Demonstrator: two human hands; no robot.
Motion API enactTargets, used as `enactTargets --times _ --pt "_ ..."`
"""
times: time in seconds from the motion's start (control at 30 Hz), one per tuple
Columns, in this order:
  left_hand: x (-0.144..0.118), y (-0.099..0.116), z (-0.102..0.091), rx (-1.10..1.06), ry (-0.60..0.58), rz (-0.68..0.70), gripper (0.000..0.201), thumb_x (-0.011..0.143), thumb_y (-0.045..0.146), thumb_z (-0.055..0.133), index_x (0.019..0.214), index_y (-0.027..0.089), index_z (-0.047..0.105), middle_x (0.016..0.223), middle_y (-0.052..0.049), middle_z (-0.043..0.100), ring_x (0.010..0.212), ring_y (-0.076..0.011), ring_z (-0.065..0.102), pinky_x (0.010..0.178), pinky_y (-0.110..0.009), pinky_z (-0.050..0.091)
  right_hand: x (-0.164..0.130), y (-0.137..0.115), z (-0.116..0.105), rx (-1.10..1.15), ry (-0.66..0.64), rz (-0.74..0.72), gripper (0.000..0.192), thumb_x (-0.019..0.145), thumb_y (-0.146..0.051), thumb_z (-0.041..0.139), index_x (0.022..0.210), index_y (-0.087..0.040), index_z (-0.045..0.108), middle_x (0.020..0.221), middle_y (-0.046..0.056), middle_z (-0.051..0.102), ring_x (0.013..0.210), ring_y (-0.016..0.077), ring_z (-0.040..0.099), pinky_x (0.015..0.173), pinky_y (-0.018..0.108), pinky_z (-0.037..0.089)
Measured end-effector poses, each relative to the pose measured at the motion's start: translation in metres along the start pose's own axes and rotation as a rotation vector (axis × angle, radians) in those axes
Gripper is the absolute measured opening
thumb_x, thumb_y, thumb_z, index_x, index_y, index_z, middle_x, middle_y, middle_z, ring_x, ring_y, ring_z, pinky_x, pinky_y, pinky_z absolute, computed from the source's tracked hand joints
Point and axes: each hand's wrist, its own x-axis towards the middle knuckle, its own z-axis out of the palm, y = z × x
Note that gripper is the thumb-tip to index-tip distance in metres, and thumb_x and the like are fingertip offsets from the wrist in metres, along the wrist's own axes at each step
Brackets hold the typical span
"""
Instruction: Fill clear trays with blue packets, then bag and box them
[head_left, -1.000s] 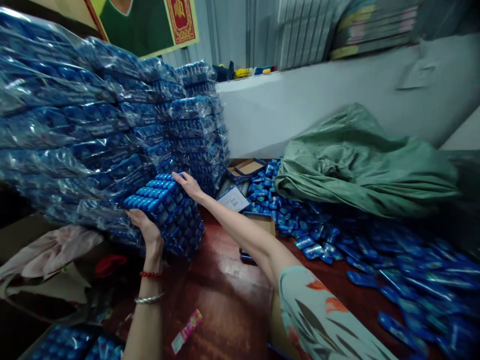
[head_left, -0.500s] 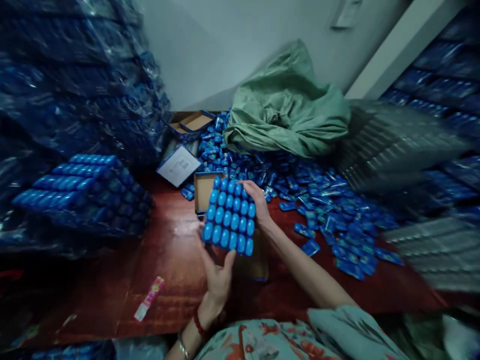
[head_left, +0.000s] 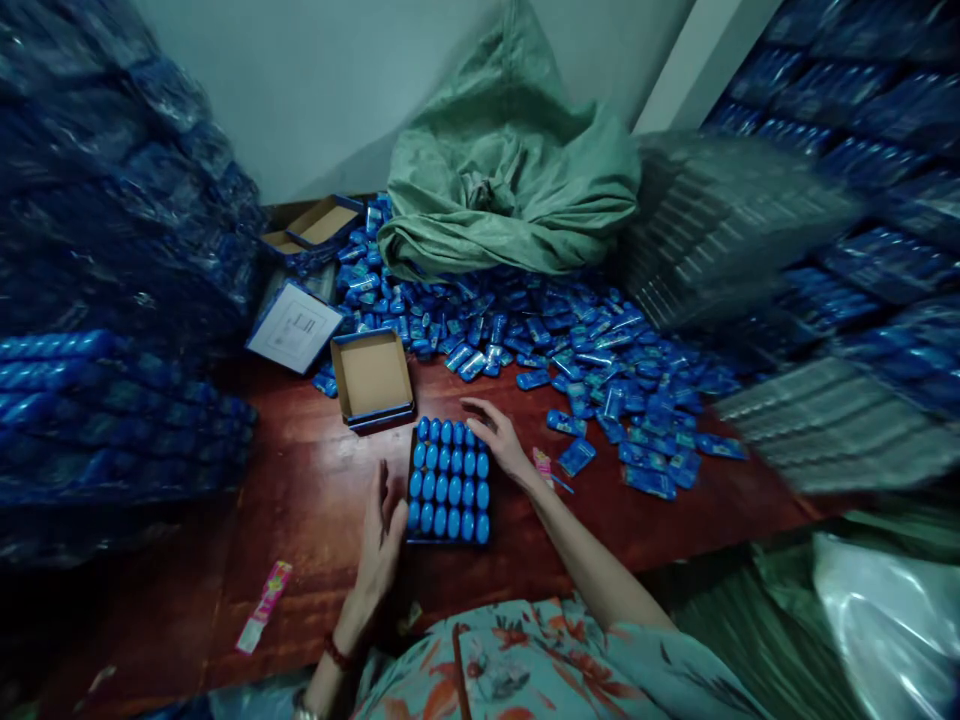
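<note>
Blue capsules in a tray (head_left: 448, 480) at lower centre of the bench (head_left: 315, 500) are flanked by the left hand (head_left: 382, 530) and right hand (head_left: 499, 440), both open and apart; a nudge could spill them.

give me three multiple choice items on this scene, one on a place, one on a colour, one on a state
1. Where does the tray of blue capsules lie?
A. on the green sack
B. on the red-brown table, just in front of the open cardboard box
C. inside the box

2. What colour is the big sack at the back?
A. green
B. red
C. white

3. How is the cardboard box?
A. taped shut
B. crushed flat
C. open and empty

B: the tray sits flat on the table between the left hand and right hand.
A: its fabric is pale green.
C: its bare brown floor shows.
</note>
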Motion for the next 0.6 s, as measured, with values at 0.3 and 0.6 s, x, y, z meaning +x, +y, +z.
enactTargets --times 0.3,0.6 --pt "0.015 0.024 0.021 -0.194 -0.053 -0.204 0.071 0.087 0.052 0.046 0.147 0.028 0.017 0.152 -0.003 0.026 0.139 -0.0209 0.025 0.115 -0.036 0.022 -0.017 0.003 0.021 -0.144 -0.233 -0.033 0.021 0.086 -0.037 0.054 0.088 -0.020 0.067 0.097 0.003 0.069 0.104 0.0199 0.059 0.097 0.039 0.039" --pt "0.042 0.039 0.036 0.743 -0.013 0.272 0.050 0.093 0.039 0.037 0.139 0.020 0.039 0.148 -0.009 0.033 0.142 -0.0278 0.014 0.113 -0.057 0.011 -0.045 -0.033 0.027 -0.718 -0.222 0.037 0.039 0.093 -0.026 0.040 0.131 -0.023 0.047 0.136 0.010 0.047 0.131 0.0243 0.034 0.111 0.054 0.016"
